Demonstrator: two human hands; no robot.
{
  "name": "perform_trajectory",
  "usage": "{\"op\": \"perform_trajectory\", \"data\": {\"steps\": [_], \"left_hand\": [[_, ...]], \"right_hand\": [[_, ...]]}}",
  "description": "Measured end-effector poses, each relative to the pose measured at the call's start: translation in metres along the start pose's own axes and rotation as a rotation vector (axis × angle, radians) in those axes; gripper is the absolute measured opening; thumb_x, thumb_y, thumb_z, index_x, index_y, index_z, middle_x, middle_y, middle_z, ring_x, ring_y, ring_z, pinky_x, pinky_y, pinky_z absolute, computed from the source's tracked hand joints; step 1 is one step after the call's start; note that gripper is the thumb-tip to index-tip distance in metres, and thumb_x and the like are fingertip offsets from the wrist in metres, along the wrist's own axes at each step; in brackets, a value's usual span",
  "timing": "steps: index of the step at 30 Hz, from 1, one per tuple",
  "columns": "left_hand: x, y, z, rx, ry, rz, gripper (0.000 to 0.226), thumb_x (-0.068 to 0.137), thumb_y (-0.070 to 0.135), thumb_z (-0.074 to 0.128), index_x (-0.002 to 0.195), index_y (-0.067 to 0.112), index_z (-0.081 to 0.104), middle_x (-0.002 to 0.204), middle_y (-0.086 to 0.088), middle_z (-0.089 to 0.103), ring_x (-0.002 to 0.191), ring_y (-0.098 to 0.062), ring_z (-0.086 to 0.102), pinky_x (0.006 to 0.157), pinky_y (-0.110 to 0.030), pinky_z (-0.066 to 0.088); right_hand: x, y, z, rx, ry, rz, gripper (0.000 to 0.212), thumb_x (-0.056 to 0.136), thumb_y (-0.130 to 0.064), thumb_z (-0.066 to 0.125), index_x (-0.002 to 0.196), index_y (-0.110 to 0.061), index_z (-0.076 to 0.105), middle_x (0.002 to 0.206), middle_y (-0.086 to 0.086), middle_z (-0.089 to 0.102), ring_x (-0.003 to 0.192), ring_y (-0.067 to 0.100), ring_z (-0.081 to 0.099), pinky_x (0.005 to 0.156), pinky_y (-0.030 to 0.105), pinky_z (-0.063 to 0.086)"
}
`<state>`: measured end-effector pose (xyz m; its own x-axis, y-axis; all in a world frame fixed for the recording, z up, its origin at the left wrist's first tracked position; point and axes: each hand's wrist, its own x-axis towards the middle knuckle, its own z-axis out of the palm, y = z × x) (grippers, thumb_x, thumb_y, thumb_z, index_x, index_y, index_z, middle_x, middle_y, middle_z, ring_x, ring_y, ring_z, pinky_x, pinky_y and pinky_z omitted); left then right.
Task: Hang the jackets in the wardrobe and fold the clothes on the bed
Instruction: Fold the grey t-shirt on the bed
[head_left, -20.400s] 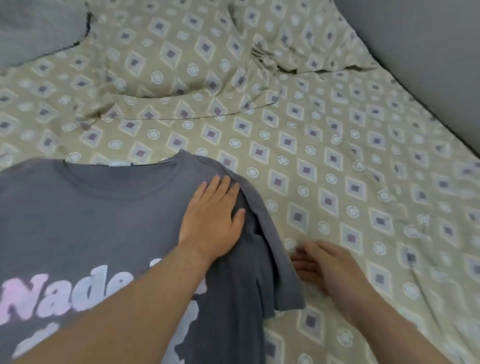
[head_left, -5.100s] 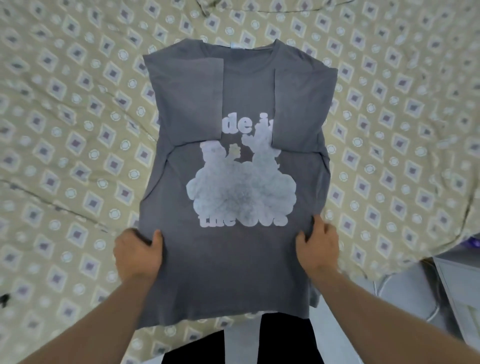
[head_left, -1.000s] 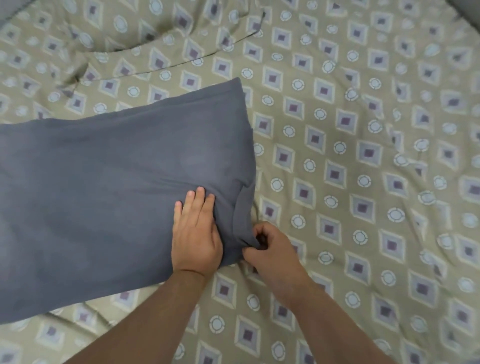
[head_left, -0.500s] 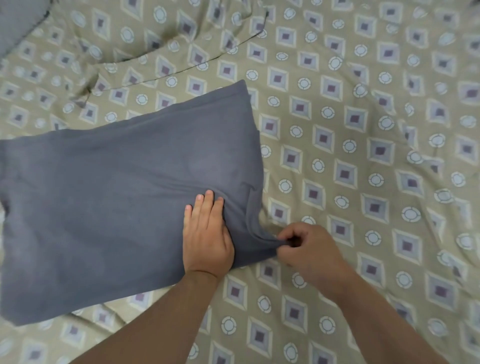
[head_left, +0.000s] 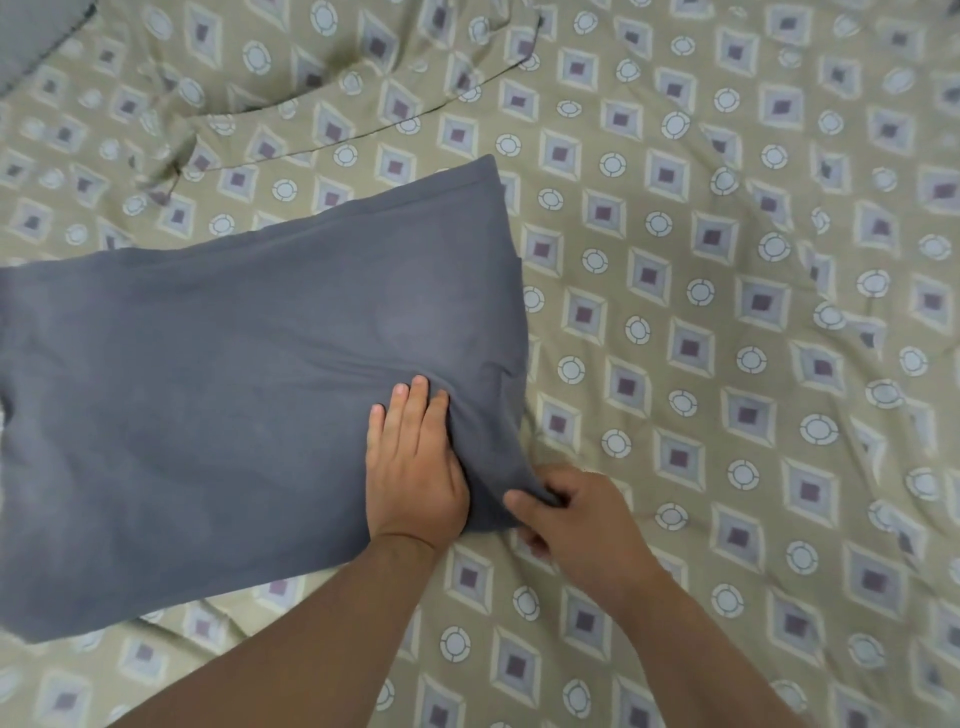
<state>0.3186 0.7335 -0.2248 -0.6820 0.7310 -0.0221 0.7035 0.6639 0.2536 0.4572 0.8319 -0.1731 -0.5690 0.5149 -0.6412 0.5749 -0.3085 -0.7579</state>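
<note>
Grey jersey fills the left half of your view. The T-shirt (head_left: 234, 389) lies folded on the bed sheet (head_left: 727, 312), plain side up, with no print showing. It forms a long band that runs from the left edge of the view to about the middle, and its far edge slants away from you toward the right. The left end is cut off by the frame.

Your left hand (head_left: 413, 478) lies palm down on the shirt close to its near right corner. The fingers are straight, pressed together and pointing away from you, and the thumb is not visible. Along the right side of that hand the cloth rises in a soft ridge, and creases fan out from the fingertips toward the right edge of the shirt.

Your right hand (head_left: 576, 519) sits just to the right of the left one, with a narrow strip of grey cloth between them. Its fingers are curled, and together with the thumb they pinch the near right corner of the shirt. The back of the hand is over the sheet.

Both forearms come in from the near edge. The sheet is olive-tan, printed with diamonds and ringed circles, and wrinkled. A dark hem line (head_left: 363, 135) crosses its far part. In the far left corner is a patch of grey cloth (head_left: 31, 31); you cannot tell what it belongs to.
</note>
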Motion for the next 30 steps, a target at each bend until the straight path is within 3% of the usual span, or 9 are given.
{"op": "perform_trajectory", "data": {"steps": [2, 5, 10, 14, 18, 22, 25, 27, 30], "left_hand": [[0.0, 0.0, 0.0, -0.006, 0.002, -0.004, 0.052, 0.088, 0.016, 0.034, 0.133, 0.002, 0.055, 0.146, -0.017, 0.048, 0.138, -0.037, 0.041, 0.12, -0.045, 0.014], [-0.001, 0.0, 0.001, -0.013, 0.017, 0.002, 0.05, 0.089, 0.017, 0.034, 0.132, 0.003, 0.056, 0.146, -0.017, 0.049, 0.138, -0.037, 0.041, 0.12, -0.045, 0.014], [-0.001, -0.001, 0.001, -0.027, 0.011, -0.001, 0.05, 0.09, 0.017, 0.033, 0.131, 0.003, 0.057, 0.145, -0.016, 0.05, 0.137, -0.037, 0.043, 0.12, -0.045, 0.014], [-0.001, -0.001, 0.001, -0.031, 0.003, 0.005, 0.05, 0.091, 0.018, 0.033, 0.132, 0.003, 0.056, 0.146, -0.016, 0.049, 0.137, -0.036, 0.042, 0.12, -0.045, 0.014], [-0.001, -0.003, 0.0, -0.035, -0.008, 0.021, 0.051, 0.09, 0.017, 0.032, 0.134, 0.003, 0.055, 0.147, -0.016, 0.048, 0.139, -0.036, 0.04, 0.121, -0.044, 0.012], [-0.003, -0.002, -0.005, -0.087, -0.016, 0.014, 0.052, 0.091, 0.017, 0.031, 0.136, 0.004, 0.054, 0.15, -0.015, 0.045, 0.142, -0.034, 0.036, 0.122, -0.045, 0.013], [-0.001, -0.004, -0.018, -0.268, -0.049, -0.02, 0.048, 0.094, 0.009, 0.037, 0.14, 0.004, 0.05, 0.154, -0.012, 0.04, 0.147, -0.029, 0.029, 0.123, -0.03, 0.001], [-0.005, -0.013, -0.034, -0.425, -0.071, -0.07, 0.049, 0.095, 0.016, 0.036, 0.141, 0.006, 0.05, 0.155, -0.01, 0.038, 0.147, -0.024, 0.027, 0.12, -0.019, 0.002], [-0.03, -0.061, -0.06, -0.404, -0.004, -0.202, 0.048, 0.094, 0.026, 0.039, 0.135, 0.008, 0.056, 0.151, -0.013, 0.042, 0.144, -0.027, 0.032, 0.122, -0.036, 0.016]], "right_hand": [[-0.004, 0.01, -0.007, 0.245, 0.011, 0.129, 0.025, 0.089, -0.024, 0.07, 0.077, -0.003, 0.069, 0.065, 0.012, 0.067, 0.06, 0.023, 0.061, 0.057, 0.027, 0.052], [-0.017, 0.021, -0.008, 0.587, -0.023, 0.278, 0.037, 0.08, -0.036, 0.065, 0.094, -0.003, 0.073, 0.087, 0.022, 0.073, 0.075, 0.027, 0.071, 0.062, 0.029, 0.057], [-0.02, 0.022, 0.006, 0.916, -0.197, 0.442, 0.05, 0.082, -0.038, 0.06, 0.117, -0.003, 0.063, 0.109, 0.024, 0.071, 0.092, 0.038, 0.072, 0.07, 0.04, 0.061], [-0.003, 0.005, 0.006, 0.934, -0.136, 0.418, 0.05, 0.079, -0.037, 0.067, 0.118, -0.006, 0.065, 0.112, 0.019, 0.072, 0.087, 0.031, 0.071, 0.073, 0.038, 0.059], [0.009, -0.005, 0.01, 0.819, -0.056, 0.38, 0.029, 0.093, -0.038, 0.061, 0.109, -0.016, 0.072, 0.103, 0.007, 0.076, 0.077, 0.018, 0.071, 0.064, 0.03, 0.053], [0.008, -0.011, 0.011, 0.754, -0.016, 0.319, 0.027, 0.099, -0.035, 0.055, 0.109, -0.016, 0.071, 0.095, -0.001, 0.077, 0.072, 0.01, 0.071, 0.058, 0.023, 0.051], [0.0, -0.017, 0.014, 0.613, -0.097, 0.222, 0.03, 0.096, -0.043, 0.058, 0.112, -0.02, 0.07, 0.102, 0.0, 0.076, 0.08, 0.013, 0.073, 0.06, 0.024, 0.053], [-0.006, -0.016, 0.018, 0.438, -0.113, 0.126, 0.026, 0.091, -0.034, 0.068, 0.108, -0.016, 0.069, 0.095, 0.004, 0.075, 0.079, 0.02, 0.069, 0.064, 0.025, 0.054], [-0.007, -0.008, 0.01, 0.241, 0.078, 0.062, 0.015, 0.094, -0.022, 0.066, 0.087, -0.009, 0.069, 0.071, 0.005, 0.061, 0.066, 0.021, 0.055, 0.059, 0.028, 0.049]]}}
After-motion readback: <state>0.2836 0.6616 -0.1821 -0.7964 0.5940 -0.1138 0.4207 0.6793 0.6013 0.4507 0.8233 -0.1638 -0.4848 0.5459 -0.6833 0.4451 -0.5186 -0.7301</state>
